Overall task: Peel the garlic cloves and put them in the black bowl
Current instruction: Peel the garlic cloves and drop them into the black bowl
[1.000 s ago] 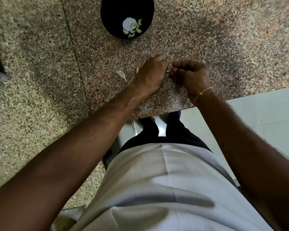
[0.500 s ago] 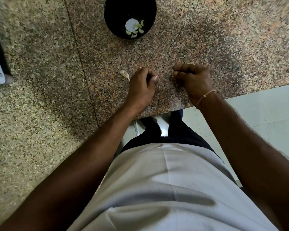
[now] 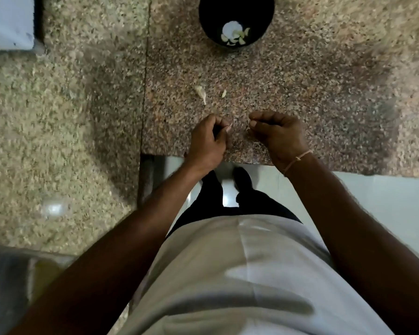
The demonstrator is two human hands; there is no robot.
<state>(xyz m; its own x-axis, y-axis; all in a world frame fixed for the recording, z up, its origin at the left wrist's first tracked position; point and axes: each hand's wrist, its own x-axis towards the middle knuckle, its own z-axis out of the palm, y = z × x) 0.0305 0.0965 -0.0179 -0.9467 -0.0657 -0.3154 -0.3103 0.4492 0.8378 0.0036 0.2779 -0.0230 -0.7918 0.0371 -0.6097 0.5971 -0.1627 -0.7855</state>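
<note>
The black bowl (image 3: 236,19) stands at the far edge of the view on the reddish granite slab of the table (image 3: 324,97). Several peeled garlic cloves (image 3: 237,36) lie in its bottom, grouped around a round white patch; whether that patch is garlic or a reflection cannot be determined.

Nearer on the same slab lie two loose pieces: a pale, elongated garlic piece (image 3: 200,93) with a pointed tail, and a smaller garlic scrap (image 3: 223,93) just to its right. The two are apart from each other and well apart from the bowl.

Both hands are positioned over the near edge of the table, between the loose pieces and the person's body. The left hand (image 3: 208,141) has its fingers curled inward, and a small pale sliver (image 3: 229,126) shows at the fingertips, pinched there. The right hand (image 3: 278,134) is likewise curled, with thumb and forefinger pinching a thin pale fragment (image 3: 249,123) at the tips. The two hands are near each other but do not touch. Whether either item is clove or skin is too small to determine.

A thin cord bracelet (image 3: 296,159) encircles the right wrist. To the left, a paler speckled slab (image 3: 58,141) adjoins the reddish one along a straight seam.
</note>
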